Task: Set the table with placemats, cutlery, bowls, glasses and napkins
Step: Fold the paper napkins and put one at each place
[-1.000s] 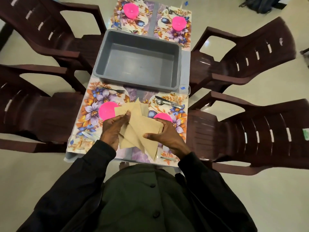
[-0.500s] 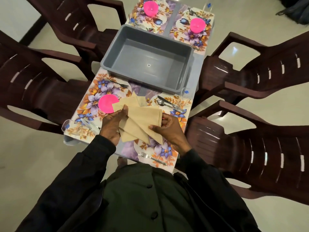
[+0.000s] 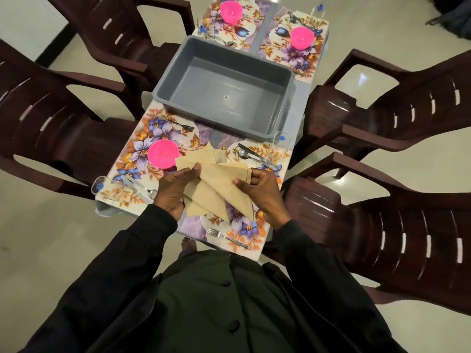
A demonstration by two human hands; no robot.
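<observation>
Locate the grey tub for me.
In the head view the grey tub sits mid-table, straight ahead of the person, between the far pair of floral placemats and the near pair.

Placemats [image 3: 142,138] were all floral, purple and blue blooms with orange leaves on white. Bowls [image 3: 163,154] were hot pink, napkins [image 3: 219,184] a plain tan, the tub [image 3: 204,64] flat grey. Chairs [image 3: 407,103] were a dark reddish brown, floor [image 3: 51,250] pale cream, sleeves [image 3: 122,263] black.

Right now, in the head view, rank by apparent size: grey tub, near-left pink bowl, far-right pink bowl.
1. grey tub
2. near-left pink bowl
3. far-right pink bowl; it is farther away, so the bowls may truly match.
</observation>
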